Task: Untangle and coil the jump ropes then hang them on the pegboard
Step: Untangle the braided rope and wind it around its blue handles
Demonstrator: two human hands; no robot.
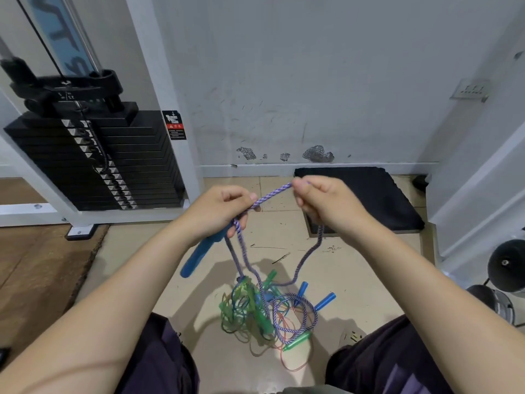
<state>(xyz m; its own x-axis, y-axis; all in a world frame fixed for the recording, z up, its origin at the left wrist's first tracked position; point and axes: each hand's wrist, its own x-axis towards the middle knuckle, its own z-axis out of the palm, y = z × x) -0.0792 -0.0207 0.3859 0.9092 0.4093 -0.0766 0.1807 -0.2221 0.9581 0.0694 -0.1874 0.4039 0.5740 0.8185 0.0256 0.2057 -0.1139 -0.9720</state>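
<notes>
Head view, from left to right: a black weight stack (93, 155) stands by the wall, well apart from the work. The left hand (218, 211) has its fingers curled around the purple braided rope (272, 191) and also holds its blue handle (199, 255), which points down and to the left. A short piece of rope runs between the hands, rising toward the right. The right hand (321, 200) pinches it between thumb and fingers. From both hands the rope hangs down to the tangled pile of ropes (272, 311) on the floor (355, 280) between the knees — its far end is not free yet. I judge the right hand should draw more rope up.
</notes>
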